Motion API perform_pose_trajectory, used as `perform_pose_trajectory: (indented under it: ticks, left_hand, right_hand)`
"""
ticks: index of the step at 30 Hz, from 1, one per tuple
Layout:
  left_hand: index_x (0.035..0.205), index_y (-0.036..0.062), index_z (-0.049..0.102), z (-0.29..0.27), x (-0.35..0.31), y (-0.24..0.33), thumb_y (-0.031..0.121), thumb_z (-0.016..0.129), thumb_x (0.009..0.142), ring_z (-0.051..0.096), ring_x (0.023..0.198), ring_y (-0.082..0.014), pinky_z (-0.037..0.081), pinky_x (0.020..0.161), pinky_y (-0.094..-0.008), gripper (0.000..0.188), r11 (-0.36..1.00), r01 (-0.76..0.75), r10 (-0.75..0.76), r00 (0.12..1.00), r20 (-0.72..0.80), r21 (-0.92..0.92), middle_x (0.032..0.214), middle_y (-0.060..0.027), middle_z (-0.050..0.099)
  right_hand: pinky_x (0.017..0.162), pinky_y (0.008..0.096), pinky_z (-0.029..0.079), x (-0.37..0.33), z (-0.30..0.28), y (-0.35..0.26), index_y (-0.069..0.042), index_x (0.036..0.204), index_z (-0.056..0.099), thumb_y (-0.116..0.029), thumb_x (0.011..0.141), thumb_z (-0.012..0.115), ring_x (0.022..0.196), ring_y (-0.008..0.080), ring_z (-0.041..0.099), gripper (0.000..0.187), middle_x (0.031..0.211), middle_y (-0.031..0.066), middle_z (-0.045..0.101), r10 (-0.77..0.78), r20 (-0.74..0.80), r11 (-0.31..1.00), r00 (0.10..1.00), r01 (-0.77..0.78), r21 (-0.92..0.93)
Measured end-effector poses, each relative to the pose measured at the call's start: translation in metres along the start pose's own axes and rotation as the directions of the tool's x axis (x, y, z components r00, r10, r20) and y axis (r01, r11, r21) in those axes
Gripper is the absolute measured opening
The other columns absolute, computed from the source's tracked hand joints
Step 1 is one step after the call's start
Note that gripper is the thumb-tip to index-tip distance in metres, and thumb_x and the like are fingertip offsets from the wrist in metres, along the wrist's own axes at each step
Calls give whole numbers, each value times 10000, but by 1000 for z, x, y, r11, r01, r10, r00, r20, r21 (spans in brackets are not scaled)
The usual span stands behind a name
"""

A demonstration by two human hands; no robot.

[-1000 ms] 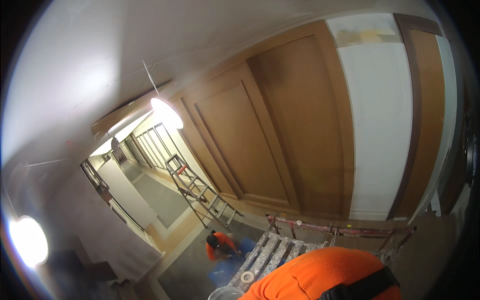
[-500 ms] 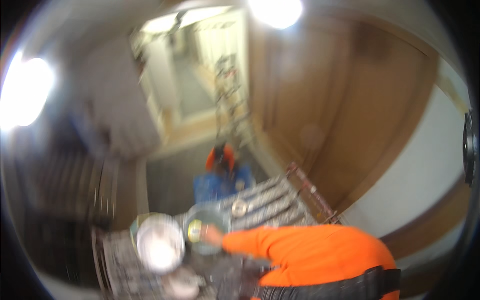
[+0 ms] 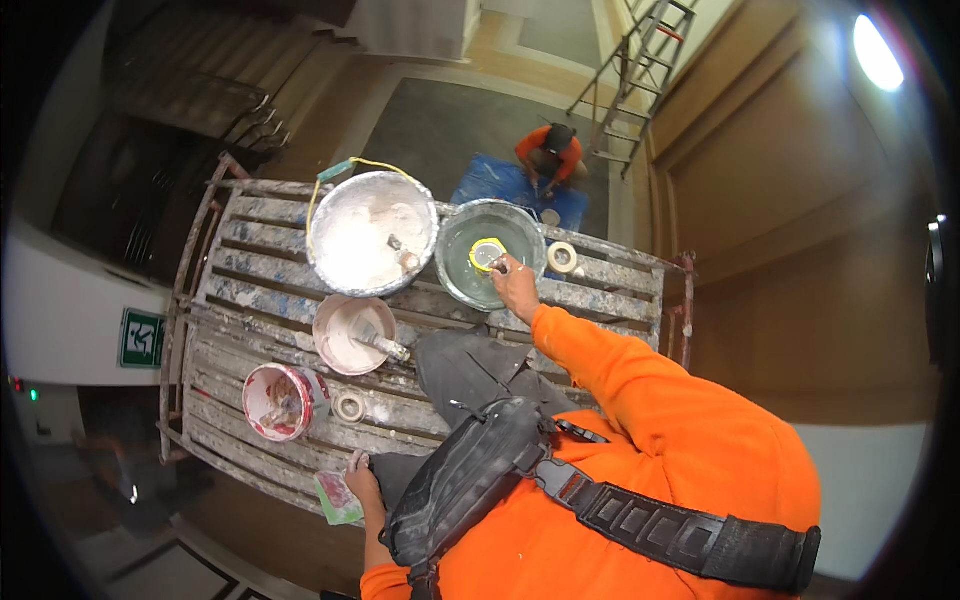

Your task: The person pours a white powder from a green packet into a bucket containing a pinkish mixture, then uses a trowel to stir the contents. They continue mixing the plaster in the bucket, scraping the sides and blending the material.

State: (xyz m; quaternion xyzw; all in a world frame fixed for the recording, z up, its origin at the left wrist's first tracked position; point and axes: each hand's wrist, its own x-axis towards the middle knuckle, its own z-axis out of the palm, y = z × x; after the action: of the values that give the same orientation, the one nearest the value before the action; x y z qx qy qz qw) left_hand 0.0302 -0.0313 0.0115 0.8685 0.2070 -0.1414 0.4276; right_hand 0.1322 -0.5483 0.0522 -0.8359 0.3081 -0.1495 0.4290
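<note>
Both my hands show now, where half a second ago only the right (image 3: 516, 288) did, blurred. Its fingers pinch a yellow-rimmed, round cup (image 3: 487, 254) over a round grey bucket (image 3: 451, 283) of cloudy water; whether they touch, I cannot tell. My left hand (image 3: 366, 484) grips a flat green-and-pink piece (image 3: 340, 499) near the slatted, paint-spattered platform (image 3: 265, 265).

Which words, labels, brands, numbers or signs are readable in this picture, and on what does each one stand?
No words or numbers are readable.
Green sign on the white wall: white running-figure pictogram.
Red-and-white bucket: any print is too small to read.
Yellow-rimmed piece in the right hand: no readable print.
</note>
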Motion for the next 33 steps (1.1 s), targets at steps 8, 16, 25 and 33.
perform_pose_trajectory:
  ticks: [8,16,25,33]
  left_hand:
    - [1245,-16,642,7,33,-73,367,464,993,539,1228,-459,391,1073,-525,492,772,-157,31,977,210,616,1274,-283,621]
    - [1176,40,691,4,-2,2,452,530,890,578,1202,-466,464,1004,-526,527,924,149,-191,978,86,352,1214,-291,646]
    - [1090,46,712,45,53,-76,396,483,916,638,1106,-433,484,934,-560,453,909,114,-138,990,31,401,1168,-261,673]
    - [1098,43,714,32,32,-51,375,500,914,643,1120,-406,493,948,-530,436,939,245,-237,970,-62,241,1186,-252,672]
  right_hand:
    - [694,435,544,-1,-11,-27,-8,1177,650,-218,901,648,756,308,689,347,913,161,711,295,201,941,934,-321,111]
    - [731,401,520,2,-2,7,27,963,651,-45,827,620,795,317,695,157,856,204,697,-161,-86,983,983,168,77]
    - [708,368,512,36,24,50,31,1053,653,-5,808,588,767,243,655,256,833,144,677,-235,-125,924,964,261,279]
    - [903,470,492,7,-12,14,26,1260,627,-283,933,640,1028,418,645,450,1114,243,695,-234,86,954,968,246,-173]
